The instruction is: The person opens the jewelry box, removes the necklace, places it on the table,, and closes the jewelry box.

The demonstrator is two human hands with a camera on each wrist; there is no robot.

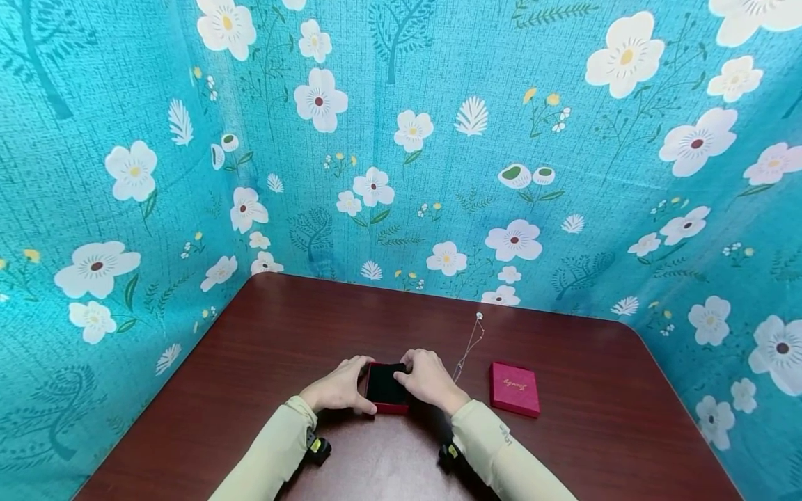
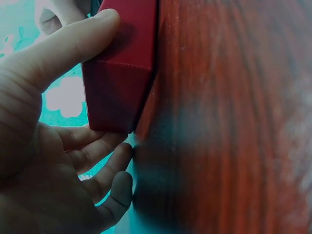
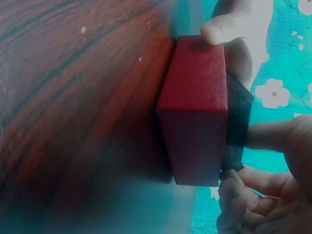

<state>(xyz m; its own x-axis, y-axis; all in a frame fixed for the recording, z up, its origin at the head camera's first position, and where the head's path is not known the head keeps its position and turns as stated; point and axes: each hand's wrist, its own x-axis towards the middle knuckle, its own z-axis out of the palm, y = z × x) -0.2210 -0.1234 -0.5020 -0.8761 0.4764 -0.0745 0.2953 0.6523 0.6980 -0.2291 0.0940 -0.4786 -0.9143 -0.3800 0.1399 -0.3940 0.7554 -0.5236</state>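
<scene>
A small red jewelry box [image 1: 391, 409] sits on the table between both hands, with a black foam pad [image 1: 383, 384] at its top. My left hand [image 1: 338, 387] grips the box at its left side, thumb on the near wall [image 2: 131, 36] and fingers at the far corner. With thumb and fingers, my right hand [image 1: 428, 379] pinches the right edge of the pad. In the right wrist view the pad [image 3: 237, 119] stands partly out above the box's rim. The inside of the box beneath the pad is hidden.
Right of the box lies a red lid [image 1: 515, 390] with gold lettering. A thin chain necklace [image 1: 466, 351] with a small pale pendant [image 1: 480, 316] stretches across the dark wooden table [image 1: 282, 313] behind the right hand. Blue floral cloth [image 1: 388, 229] hangs around the table's far and side edges.
</scene>
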